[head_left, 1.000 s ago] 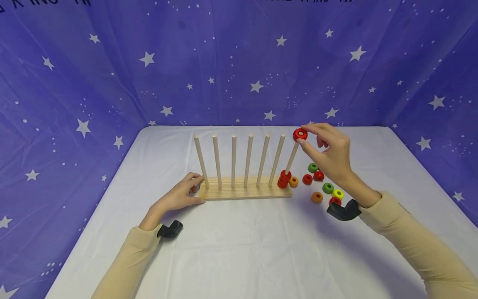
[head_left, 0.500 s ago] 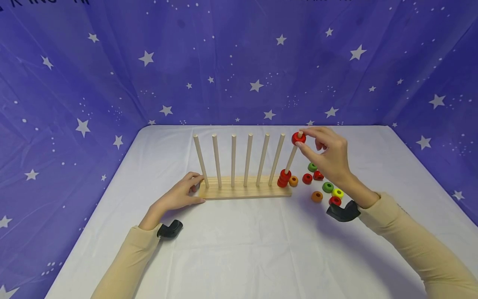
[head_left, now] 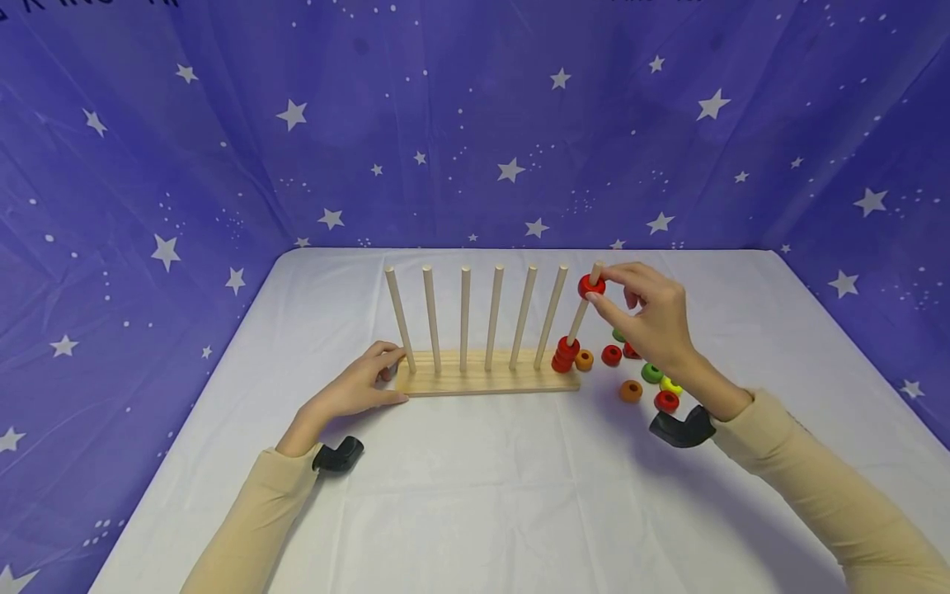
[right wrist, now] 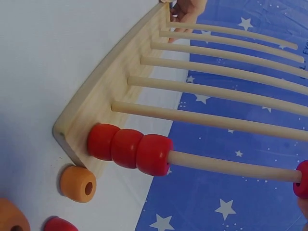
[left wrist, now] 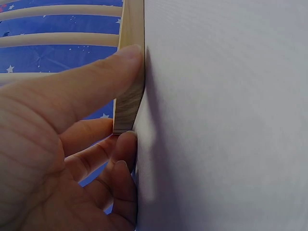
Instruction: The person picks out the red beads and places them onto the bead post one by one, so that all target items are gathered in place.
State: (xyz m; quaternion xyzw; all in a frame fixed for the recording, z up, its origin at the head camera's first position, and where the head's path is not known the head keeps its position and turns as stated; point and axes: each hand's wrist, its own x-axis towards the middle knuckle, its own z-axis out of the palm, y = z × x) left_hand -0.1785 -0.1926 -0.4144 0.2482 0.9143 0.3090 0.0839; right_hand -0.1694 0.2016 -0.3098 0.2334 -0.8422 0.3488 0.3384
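A wooden peg rack [head_left: 490,379] with a row of upright pegs stands on the table. My left hand [head_left: 359,384] holds its left end; in the left wrist view the thumb [left wrist: 96,79] lies along the base's edge and the fingers curl by the end. Between thumb and fingertips my right hand [head_left: 656,318] pinches a red bead [head_left: 591,287], threaded on the rightmost peg [head_left: 578,320] a little below its tip. Three red beads [right wrist: 126,148] are stacked at the bottom of that same peg. The other pegs are bare.
Loose beads lie right of the rack: an orange bead [head_left: 584,360] close to its corner, another orange bead [head_left: 631,391], red beads [head_left: 667,402], a green bead [head_left: 652,373] and a yellow bead [head_left: 671,386] partly behind the right wrist. A starry blue cloth [head_left: 475,124] hangs behind the table.
The right hand has brought the red bead from above the rightmost peg's tip down onto the peg, so the tip now sticks out above it. The left hand stays put.
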